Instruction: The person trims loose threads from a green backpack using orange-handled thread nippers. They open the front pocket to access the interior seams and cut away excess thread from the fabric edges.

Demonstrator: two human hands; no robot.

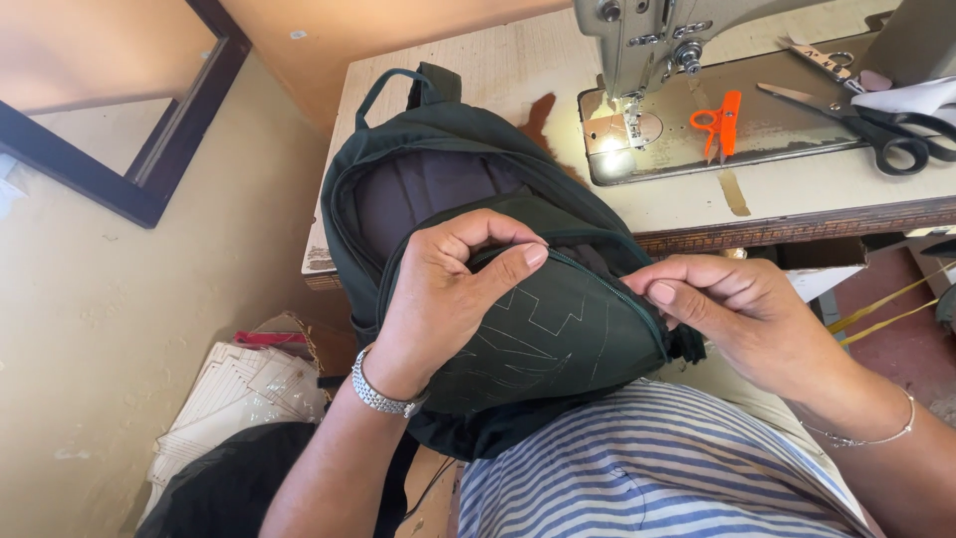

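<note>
Both hands, left (438,299) & right (732,309), pinch the dark green cloth backpack's (538,329) zip edge at the surface's (518,70) near edge, keeping it flat.

shirt (647,468): blue-white stripes | left wrist: silver metal watch (383,396) | right wrist: thin silver bracelet (876,438)

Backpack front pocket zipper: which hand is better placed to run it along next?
Probably the left hand: its thumb and forefinger pinch right at the zipper track on the dark green backpack. The right hand grips the pocket's far edge, steadying it.
</note>
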